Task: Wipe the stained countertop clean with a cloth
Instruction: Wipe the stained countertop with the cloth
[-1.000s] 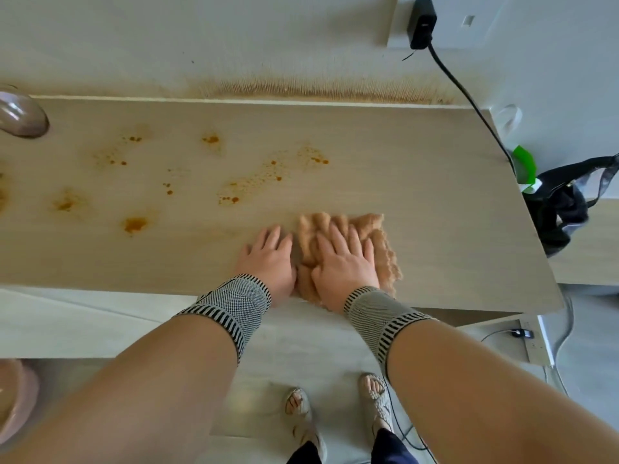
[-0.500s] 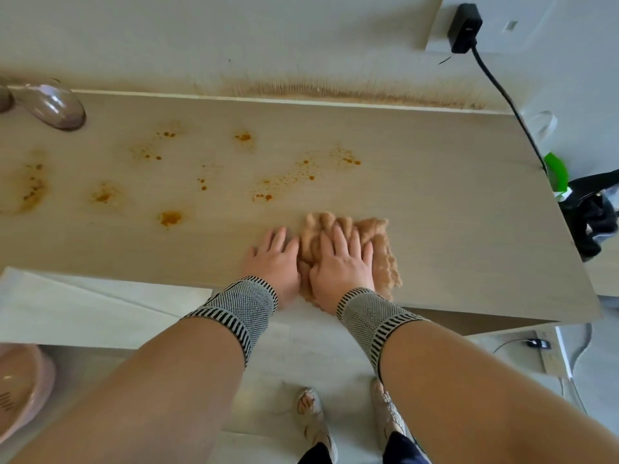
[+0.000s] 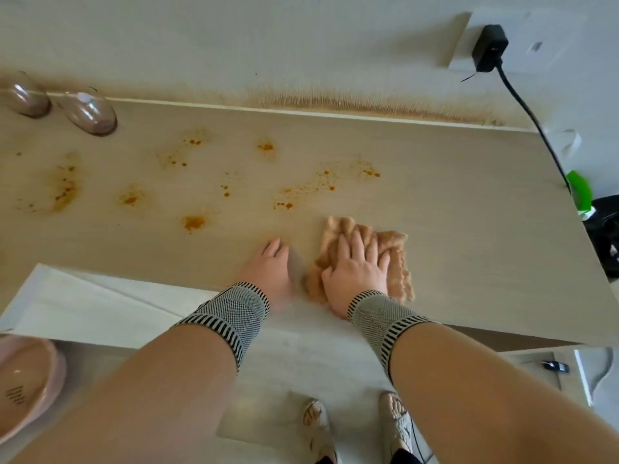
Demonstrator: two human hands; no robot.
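Pressing down with your right hand (image 3: 355,272), you pin the cloth (image 3: 395,259) flat to the tabletop (image 3: 469,202) near its front edge; the fingers (image 3: 358,242) lie spread and straight across it, which looks meant to spread pressure for a wipe rather than to grip. Your left hand (image 3: 268,272) rests just beside the cloth on bare tabletop, its fingers blurred but seemingly extended, holding nothing, probably bracing you. The cloth is bunched, its longer axis running from the front edge toward the wall, its far end pointing at the orange stains (image 3: 301,192), which lie near but untouched.
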